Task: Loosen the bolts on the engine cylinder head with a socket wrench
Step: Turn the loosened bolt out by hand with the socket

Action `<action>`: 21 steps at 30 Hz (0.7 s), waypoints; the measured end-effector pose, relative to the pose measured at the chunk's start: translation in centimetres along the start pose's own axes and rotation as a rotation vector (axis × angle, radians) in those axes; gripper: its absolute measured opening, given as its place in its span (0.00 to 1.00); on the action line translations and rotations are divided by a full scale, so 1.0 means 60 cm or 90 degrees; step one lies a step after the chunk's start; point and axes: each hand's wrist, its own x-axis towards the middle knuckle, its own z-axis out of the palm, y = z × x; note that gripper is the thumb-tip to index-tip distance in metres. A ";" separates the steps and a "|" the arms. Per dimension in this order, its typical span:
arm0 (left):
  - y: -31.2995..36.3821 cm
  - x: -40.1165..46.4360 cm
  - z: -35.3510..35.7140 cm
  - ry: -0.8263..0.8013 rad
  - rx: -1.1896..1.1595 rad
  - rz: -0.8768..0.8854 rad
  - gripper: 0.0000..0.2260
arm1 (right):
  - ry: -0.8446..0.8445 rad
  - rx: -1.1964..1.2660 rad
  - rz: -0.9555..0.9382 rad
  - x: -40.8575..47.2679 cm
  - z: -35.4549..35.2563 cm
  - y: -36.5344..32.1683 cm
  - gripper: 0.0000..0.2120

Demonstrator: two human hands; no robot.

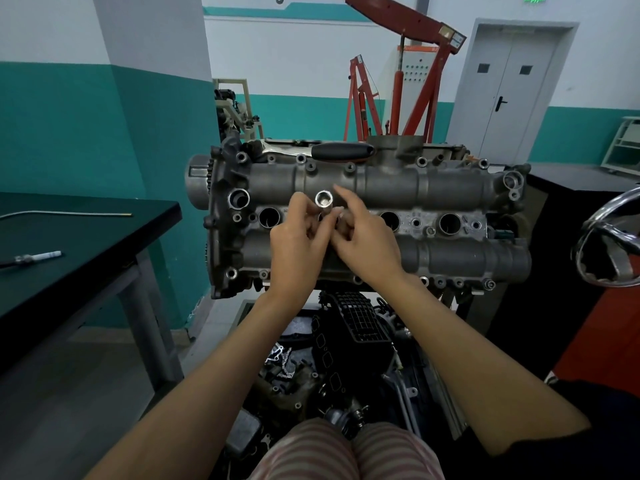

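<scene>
Socket stands upright, open end toward me, over the middle of the head, pinched low down by my left hand. My right hand touches its base, fingers curled; what they hold I cannot tell. Wrench lies lengthwise along the head's far edge, beyond both hands, handle nearer my right.

Both bare forearms reach forward, hands meeting at centre. The left hand curls its fingers into a pinching grip. The right hand sits just beside it, index finger raised, its other fingertips apparently pinching too.
</scene>
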 end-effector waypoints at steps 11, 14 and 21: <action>0.002 -0.004 -0.007 -0.041 0.052 0.044 0.12 | 0.044 -0.014 -0.029 -0.002 0.001 -0.002 0.07; 0.001 -0.002 -0.006 -0.028 0.031 0.029 0.07 | 0.040 -0.036 -0.049 -0.003 0.001 -0.001 0.13; 0.007 0.000 0.003 -0.001 -0.010 -0.042 0.09 | 0.033 0.006 0.034 0.001 0.002 0.000 0.08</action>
